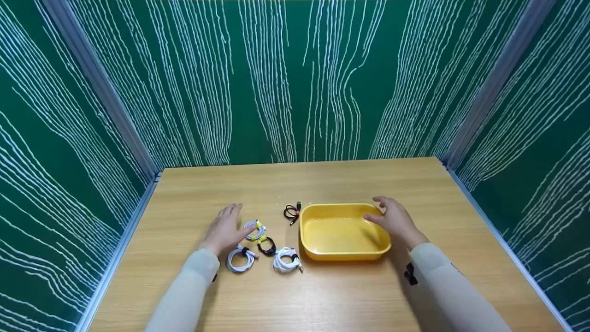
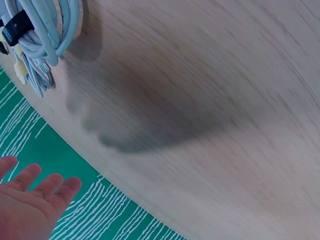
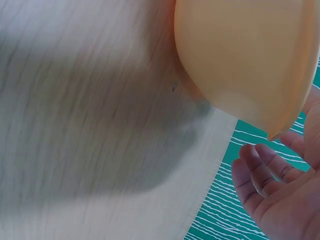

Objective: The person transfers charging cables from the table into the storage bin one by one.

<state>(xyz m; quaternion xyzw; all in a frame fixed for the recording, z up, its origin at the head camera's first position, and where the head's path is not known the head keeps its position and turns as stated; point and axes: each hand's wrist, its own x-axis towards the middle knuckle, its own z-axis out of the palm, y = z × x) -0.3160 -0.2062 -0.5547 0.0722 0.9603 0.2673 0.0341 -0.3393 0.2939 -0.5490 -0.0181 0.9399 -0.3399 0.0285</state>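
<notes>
My left hand (image 1: 225, 230) hovers with spread, relaxed fingers beside several coiled cables, holding nothing. Nearest it are a white cable with yellow ties (image 1: 262, 229) and a white cable with a black strap (image 1: 239, 269), seen close up in the left wrist view as a looped coil (image 2: 52, 25). Between the white coils lies a black cable with a yellow tie (image 1: 268, 252). My right hand (image 1: 397, 222) is at the right end of a yellow plastic bin (image 1: 345, 256), thumb over the rim. In the right wrist view, its other fingers (image 3: 265, 172) are loosely bent, apart from the bin wall.
Another white coil with a black strap (image 1: 282, 266) lies just left of the bin. A small black USB cable (image 1: 290, 217) sits by the bin's far left corner. The wooden table (image 1: 322, 299) is bordered by green, white-streaked panels (image 1: 258, 92) at the back and sides.
</notes>
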